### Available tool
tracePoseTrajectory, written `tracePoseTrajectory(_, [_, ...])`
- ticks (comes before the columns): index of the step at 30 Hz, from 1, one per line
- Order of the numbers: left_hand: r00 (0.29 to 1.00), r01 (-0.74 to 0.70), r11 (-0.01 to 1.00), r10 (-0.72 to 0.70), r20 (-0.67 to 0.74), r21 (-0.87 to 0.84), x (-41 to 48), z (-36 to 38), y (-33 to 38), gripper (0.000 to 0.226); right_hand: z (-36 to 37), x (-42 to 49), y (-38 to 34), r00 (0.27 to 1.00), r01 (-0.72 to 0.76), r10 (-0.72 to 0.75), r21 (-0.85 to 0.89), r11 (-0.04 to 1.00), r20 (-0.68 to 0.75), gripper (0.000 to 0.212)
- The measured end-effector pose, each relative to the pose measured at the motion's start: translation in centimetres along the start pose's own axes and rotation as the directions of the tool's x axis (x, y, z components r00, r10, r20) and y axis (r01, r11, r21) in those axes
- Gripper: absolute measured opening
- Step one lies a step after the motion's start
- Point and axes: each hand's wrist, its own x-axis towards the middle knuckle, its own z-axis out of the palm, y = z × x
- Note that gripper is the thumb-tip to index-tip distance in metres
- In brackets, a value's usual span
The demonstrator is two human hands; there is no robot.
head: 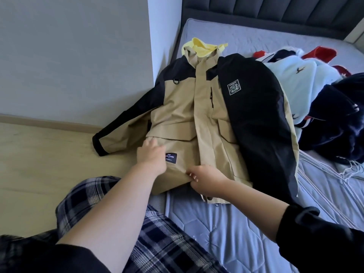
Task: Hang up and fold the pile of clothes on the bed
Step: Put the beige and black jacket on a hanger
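Resting the left hand (151,156) on the lower pocket of a tan-and-black jacket (183,107), spread front-up at the edge of the bed (226,233); grip unclear. Pinching the bottom hem with the right hand (204,182), fingers (192,177) curled. Further right, touching the jacket, a pile of clothes (315,85) in light blue, navy and red.

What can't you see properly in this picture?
Head view:
Label on the jacket: writing too small.
Sleeve patch: design too small.
Pile of clothes: partly behind the jacket's sleeve, cut off by the right edge.
Left hand: its grip hidden by its own back.
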Motion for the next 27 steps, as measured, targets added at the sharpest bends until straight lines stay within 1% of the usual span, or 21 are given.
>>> tracePoseTrajectory(2, [0.963, -0.189, 0.978, 0.202, 0.178, -0.087, -0.3, 0.8, 0.9, 0.044, 0.5, -0.6, 1.1, 0.998, 0.025, -0.031, 0.091, 0.996, 0.060, 0.043])
tracePoseTrajectory(3, [0.922, -0.231, 0.967, 0.252, 0.293, -0.107, -0.6, 1.0, 1.3, 0.047, 0.7, -0.9, 1.8, 0.998, 0.055, -0.057, 0.053, 0.997, 0.033, 0.050])
tracePoseTrajectory(5, [0.861, -0.300, 0.954, 0.281, 0.424, -0.022, -1.2, 1.6, 2.2, 0.060, 0.9, -1.8, 3.8, 0.991, 0.096, -0.111, -0.195, 0.976, -0.071, 0.069])
tracePoseTrajectory(6, [0.846, -0.337, 0.941, 0.285, 0.451, 0.038, -1.6, 2.0, 2.8, 0.074, 1.1, -2.4, 5.0, 0.992, 0.087, -0.113, -0.315, 0.945, -0.065, 0.083])
tracePoseTrajectory(8, [0.823, -0.413, 0.901, 0.307, 0.478, 0.131, -2.4, 2.8, 4.0, 0.107, 2.1, -3.5, 7.1, 0.999, 0.047, -0.033, -0.454, 0.890, 0.039, 0.112])
tracePoseTrajectory(9, [0.816, -0.452, 0.872, 0.321, 0.481, 0.186, -2.7, 3.3, 4.6, 0.118, 2.7, -4.0, 7.8, 0.997, 0.037, 0.002, -0.510, 0.860, 0.075, 0.118])
tracePoseTrajectory(10, [0.819, -0.488, 0.834, 0.335, 0.467, 0.258, -3.1, 3.6, 5.2, 0.123, 3.4, -4.4, 8.4, 0.997, 0.032, 0.017, -0.570, 0.821, 0.080, 0.118])
tracePoseTrajectory(11, [0.829, -0.511, 0.793, 0.353, 0.433, 0.332, -3.3, 3.8, 5.6, 0.119, 3.9, -4.5, 8.7, 0.999, 0.024, 0.011, -0.616, 0.787, 0.053, 0.112])
tracePoseTrajectory(12, [0.841, -0.520, 0.764, 0.381, 0.384, 0.383, -3.4, 3.9, 6.1, 0.106, 4.3, -4.3, 8.9, 1.000, 0.009, -0.009, -0.623, 0.782, 0.003, 0.102])
tracePoseTrajectory(13, [0.848, -0.524, 0.761, 0.424, 0.319, 0.383, -3.4, 3.7, 6.4, 0.084, 4.3, -3.9, 9.0, 0.998, -0.008, -0.029, -0.574, 0.818, -0.055, 0.090])
tracePoseTrajectory(14, [0.849, -0.526, 0.785, 0.467, 0.246, 0.328, -3.1, 3.4, 6.6, 0.058, 4.1, -3.5, 9.1, 0.993, -0.029, -0.029, -0.473, 0.881, -0.114, 0.075])
tracePoseTrajectory(15, [0.862, -0.505, 0.838, 0.479, 0.167, 0.205, -2.6, 3.1, 6.6, 0.038, 3.5, -3.1, 9.1, 0.985, -0.048, -0.012, -0.337, 0.940, -0.172, 0.060])
tracePoseTrajectory(16, [0.891, -0.447, 0.894, 0.441, 0.112, 0.034, -2.3, 2.5, 6.3, 0.029, 2.7, -2.9, 9.0, 0.975, -0.075, 0.032, -0.188, 0.979, -0.220, 0.048])
tracePoseTrajectory(17, [0.920, -0.369, 0.918, 0.383, 0.080, -0.143, -2.0, 1.7, 5.8, 0.025, 1.6, -2.7, 9.1, 0.959, -0.098, 0.084, -0.038, 0.994, -0.269, 0.036])
tracePoseTrajectory(19, [0.966, -0.247, 0.870, 0.256, -0.037, -0.426, -1.3, -0.2, 4.4, 0.021, -0.9, -2.5, 9.2, 0.897, -0.093, 0.213, 0.305, 0.948, -0.388, 0.011])
tracePoseTrajectory(20, [0.975, -0.221, 0.824, 0.188, -0.115, -0.522, -1.2, -1.1, 3.8, 0.029, -2.1, -2.6, 9.0, 0.862, -0.085, 0.290, 0.446, 0.891, -0.415, 0.009])
tracePoseTrajectory(22, [0.950, -0.270, 0.734, 0.095, -0.299, -0.623, -1.6, -2.2, 3.2, 0.041, -3.6, -2.7, 8.1, 0.807, -0.003, 0.358, 0.603, 0.798, -0.470, 0.020])
tracePoseTrajectory(24, [0.859, -0.401, 0.692, 0.056, -0.509, -0.601, -2.5, -2.9, 3.3, 0.043, -4.2, -3.0, 6.6, 0.723, 0.122, 0.355, 0.616, 0.778, -0.592, 0.022])
tracePoseTrajectory(25, [0.816, -0.453, 0.688, 0.063, -0.574, -0.568, -2.7, -3.0, 3.4, 0.042, -4.3, -3.4, 5.9, 0.685, 0.168, 0.322, 0.572, 0.803, -0.654, 0.019])
tracePoseTrajectory(26, [0.810, -0.464, 0.708, 0.096, -0.579, -0.533, -2.7, -3.0, 3.4, 0.043, -4.2, -3.8, 5.5, 0.666, 0.189, 0.260, 0.497, 0.847, -0.699, 0.016])
tracePoseTrajectory(27, [0.841, -0.440, 0.750, 0.153, -0.519, -0.493, -2.4, -2.9, 3.3, 0.043, -3.8, -3.9, 5.5, 0.689, 0.161, 0.189, 0.403, 0.901, -0.699, 0.014])
